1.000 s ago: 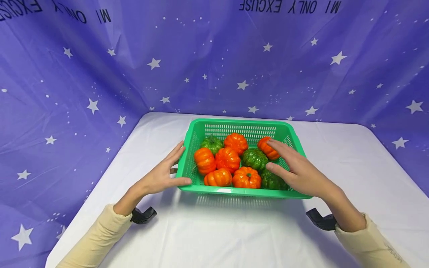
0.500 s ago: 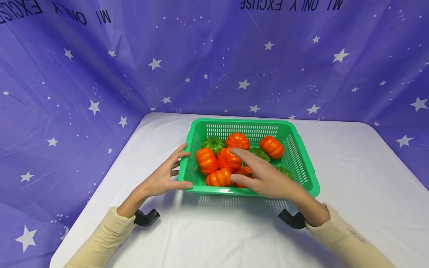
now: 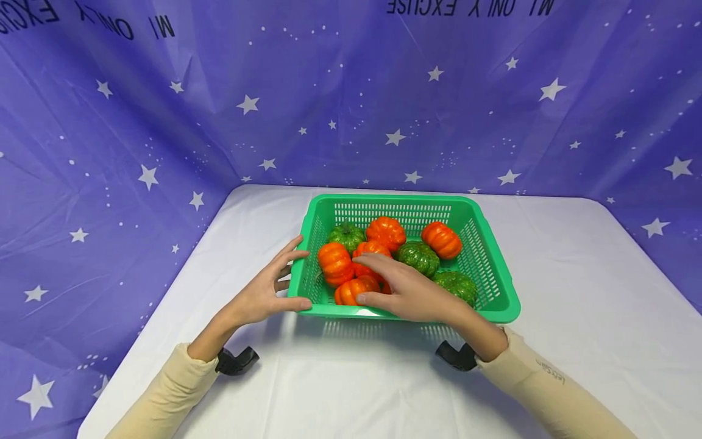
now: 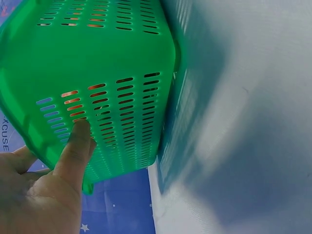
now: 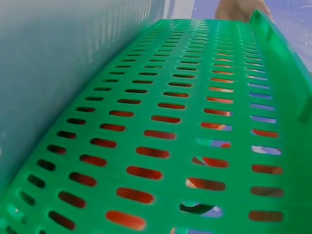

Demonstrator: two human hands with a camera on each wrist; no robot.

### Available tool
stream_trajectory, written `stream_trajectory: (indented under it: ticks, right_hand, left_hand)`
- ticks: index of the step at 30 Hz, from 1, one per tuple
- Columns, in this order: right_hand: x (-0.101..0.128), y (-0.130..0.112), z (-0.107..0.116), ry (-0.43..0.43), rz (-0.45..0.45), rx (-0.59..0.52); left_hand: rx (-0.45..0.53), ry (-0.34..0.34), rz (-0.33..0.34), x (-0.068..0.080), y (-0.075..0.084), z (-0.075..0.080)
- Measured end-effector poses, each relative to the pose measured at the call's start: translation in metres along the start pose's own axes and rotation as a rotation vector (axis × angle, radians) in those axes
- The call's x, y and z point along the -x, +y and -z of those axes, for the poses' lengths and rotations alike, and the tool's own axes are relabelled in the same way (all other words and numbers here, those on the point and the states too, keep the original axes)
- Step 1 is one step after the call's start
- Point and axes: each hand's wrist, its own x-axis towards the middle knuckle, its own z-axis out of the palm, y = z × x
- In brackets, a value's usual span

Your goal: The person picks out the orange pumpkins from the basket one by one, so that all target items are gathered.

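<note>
A green slotted basket (image 3: 389, 198) stands on the white table and holds several orange and green pumpkins. My right hand (image 3: 411, 296) reaches over the front rim and lies on an orange pumpkin (image 3: 385, 286) at the front middle, fingers draped over its top and thumb at its near side. That pumpkin is almost wholly hidden. Another orange pumpkin (image 3: 351, 291) sits just left of it. My left hand (image 3: 263, 292) rests on the basket's front left corner, straight fingers along the left wall. The left wrist view shows the thumb (image 4: 73, 151) pressed on the basket wall (image 4: 97, 58). The right wrist view shows only the basket wall (image 5: 185, 107).
Green pumpkins (image 3: 418, 257) (image 3: 455, 285) (image 3: 346, 235) and orange ones (image 3: 442, 239) (image 3: 386, 231) (image 3: 335, 263) fill the rest of the basket. White table (image 3: 576, 292) spreads to the right and front. A purple starred cloth (image 3: 137, 152) hangs behind and at the left.
My right hand has moved from the basket's right side leftward across the pumpkins and settled onto the front middle orange pumpkin. The left hand has stayed at the corner.
</note>
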Motion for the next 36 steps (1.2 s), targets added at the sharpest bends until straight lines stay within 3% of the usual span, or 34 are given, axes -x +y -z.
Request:
stream_trajectory:
  ticks: [18, 30, 36]
  right_hand:
    - [-0.008, 0.004, -0.005, -0.071, -0.035, 0.019]
    - [-0.013, 0.004, -0.005, -0.108, -0.139, 0.038]
    - [-0.012, 0.004, -0.006, -0.084, -0.122, 0.031]
  left_hand:
    - [0.004, 0.018, -0.006, 0.005, -0.003, -0.003]
    - [0.021, 0.008, -0.021, 0.001, -0.005, -0.003]
    - [0.019, 0.008, -0.033, -0.001, -0.032, 0.0]
